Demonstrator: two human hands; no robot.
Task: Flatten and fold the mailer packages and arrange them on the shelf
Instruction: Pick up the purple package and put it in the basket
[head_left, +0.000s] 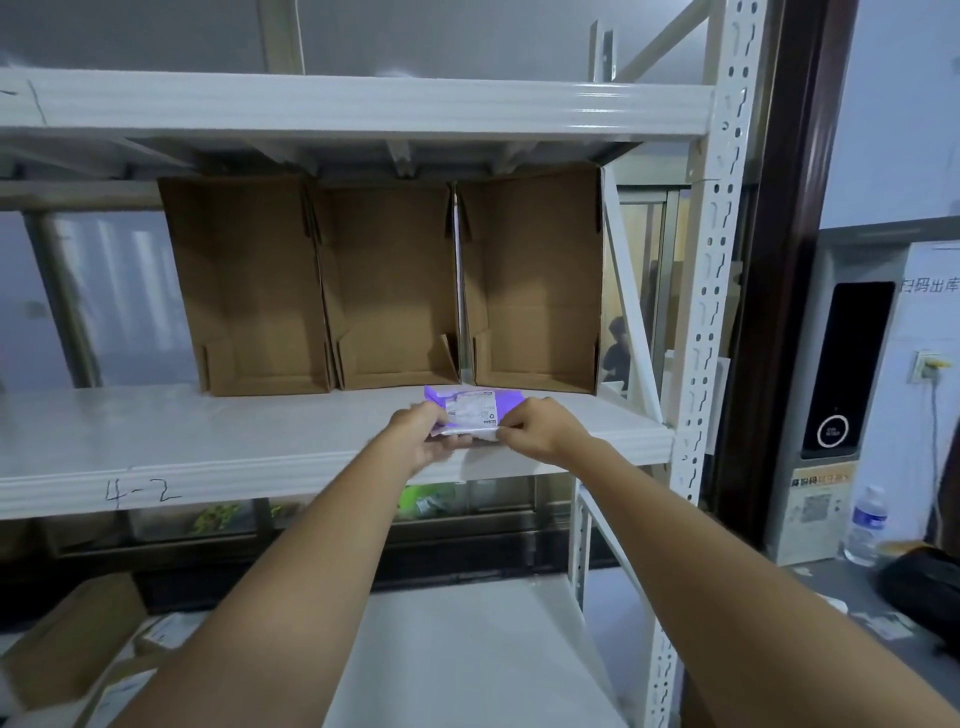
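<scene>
Shelving rack: the white metal shelf (208, 441), hand-marked "4-2" on its front lip, sits at chest height, so both arms reach straight out to work on it.
Cardboard bins: three open-fronted boxes (384, 286) stand side by side at the back of the shelf, all empty as far as I can see; probably the slots meant to take finished mailers.
Mailer package: a purple and white mailer (470, 410) with a printed label lies on the shelf just in front of the gap between the middle and right bins, close to the front edge where it can be pressed flat against the board.
Left hand: the left hand (423, 434) grips the mailer's near left end, fingers curled under and thumb on top, likely to anchor it.
Right hand: the right hand (540, 426) pinches the near right edge between thumb and bent fingers, seemingly turning it over to start a fold.
Stage: judged early; nothing is yet stowed in the bins.
</scene>
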